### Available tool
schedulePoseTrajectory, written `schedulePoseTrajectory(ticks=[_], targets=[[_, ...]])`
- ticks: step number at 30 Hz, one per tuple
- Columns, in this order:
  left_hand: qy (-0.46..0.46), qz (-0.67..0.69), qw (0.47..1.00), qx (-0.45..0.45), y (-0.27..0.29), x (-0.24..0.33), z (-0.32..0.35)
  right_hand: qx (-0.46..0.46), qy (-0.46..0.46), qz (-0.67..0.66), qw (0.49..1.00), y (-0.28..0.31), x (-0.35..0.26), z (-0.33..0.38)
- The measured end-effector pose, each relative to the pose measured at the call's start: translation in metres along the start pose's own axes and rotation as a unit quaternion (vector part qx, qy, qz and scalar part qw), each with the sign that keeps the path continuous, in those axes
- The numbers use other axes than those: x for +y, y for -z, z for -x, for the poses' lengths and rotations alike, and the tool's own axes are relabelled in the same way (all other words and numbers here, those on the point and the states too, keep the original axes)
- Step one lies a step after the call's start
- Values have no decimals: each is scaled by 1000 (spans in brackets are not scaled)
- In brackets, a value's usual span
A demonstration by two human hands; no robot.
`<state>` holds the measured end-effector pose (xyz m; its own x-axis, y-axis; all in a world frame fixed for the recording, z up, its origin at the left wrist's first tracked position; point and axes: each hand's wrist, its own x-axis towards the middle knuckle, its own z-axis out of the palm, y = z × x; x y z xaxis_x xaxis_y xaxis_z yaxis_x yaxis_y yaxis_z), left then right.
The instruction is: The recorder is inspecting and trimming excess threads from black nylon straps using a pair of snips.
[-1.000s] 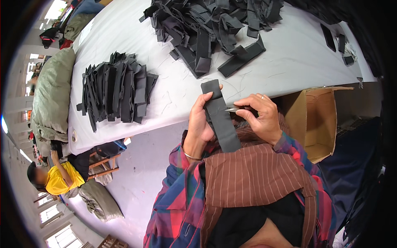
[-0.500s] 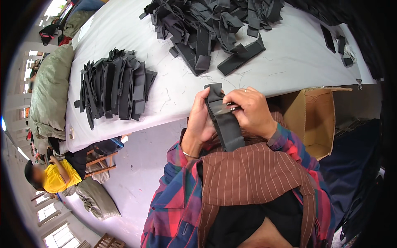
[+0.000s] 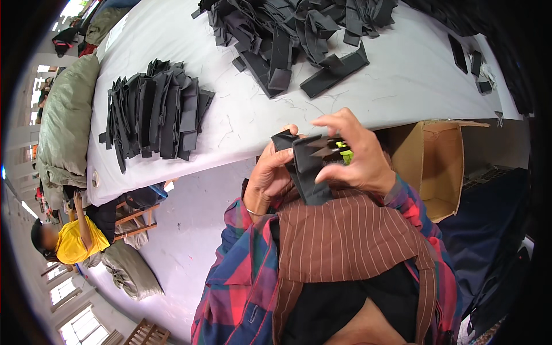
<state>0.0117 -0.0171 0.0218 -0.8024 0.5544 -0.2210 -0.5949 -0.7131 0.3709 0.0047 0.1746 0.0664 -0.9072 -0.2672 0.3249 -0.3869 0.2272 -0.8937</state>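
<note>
Over my lap, just off the table's near edge, my left hand (image 3: 269, 177) pinches a dark grey fabric strip (image 3: 309, 167) between thumb and fingers. The strip is folded at its top and hangs down toward my apron. On its right, my right hand (image 3: 362, 154) carries a pair of thread snips (image 3: 339, 150) with a yellow-green part, tucked in the palm. The thumb and forefinger are spread apart, while the other fingers stay around the snips. The blades point left, close to the strip's edge; whether they touch it I cannot tell.
On the white table (image 3: 241, 123) lie a neat row of dark strips (image 3: 155, 112) at left and a loose heap of strips (image 3: 282, 34) at the back. An open cardboard box (image 3: 440, 172) stands right. A stuffed sack (image 3: 66, 123) and a person in yellow (image 3: 80, 238) are left.
The strip's upper end has been folded or turned over in my left hand. My right hand has drawn back from it to the right, its thumb and forefinger opening and the snips showing more.
</note>
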Motion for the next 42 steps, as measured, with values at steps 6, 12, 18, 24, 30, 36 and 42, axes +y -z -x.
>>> schedulePoseTrajectory(ticks=[6,12,18,24,30,36,42], targets=[[3,13,1000,21,4,-7,-5,4,92,159,983,-11,24,7],[59,-41,997,-14,-7,-10,-8,9,-71,-67,995,-4,28,0],[44,-167,983,-69,-5,-5,-21,-85,-255,-343,900,4,22,-17],[36,-223,974,-27,-19,-2,-21,-128,-282,-343,887,13,22,-28],[67,-198,978,19,-12,-4,-28,-35,-239,-232,942,0,22,-20],[42,-144,985,84,-17,-5,-28,69,-166,-152,972,0,16,-4],[-19,-116,975,187,-9,-11,-29,-22,-128,19,991,-1,7,13]])
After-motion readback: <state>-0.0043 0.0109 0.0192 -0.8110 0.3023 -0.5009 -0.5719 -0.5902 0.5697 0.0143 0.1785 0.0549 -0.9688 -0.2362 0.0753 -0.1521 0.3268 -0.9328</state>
